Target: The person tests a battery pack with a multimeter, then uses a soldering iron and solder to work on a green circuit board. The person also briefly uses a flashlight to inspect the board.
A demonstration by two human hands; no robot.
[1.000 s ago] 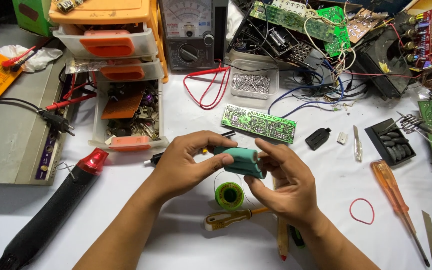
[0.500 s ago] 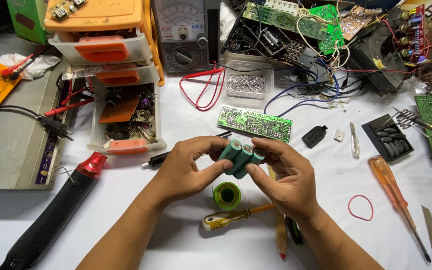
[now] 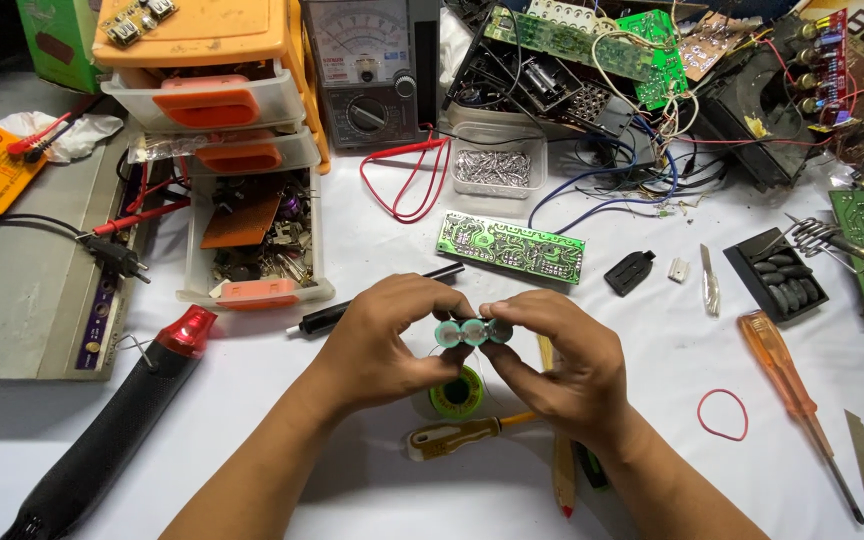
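While both hands grip it, the cell pack (image 3: pixel 473 332) sits end-on, left fingers (image 3: pixel 430 312) and right fingers (image 3: pixel 514 312) pinched on its sides above the table (image 3: pixel 372 260).

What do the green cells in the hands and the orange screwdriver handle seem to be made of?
The green cells, held between left hand and right hand, look like metal cans in glossy teal plastic wrap; their pale round ends face the camera. The orange screwdriver handle looks like translucent hard plastic, since light shines through it.
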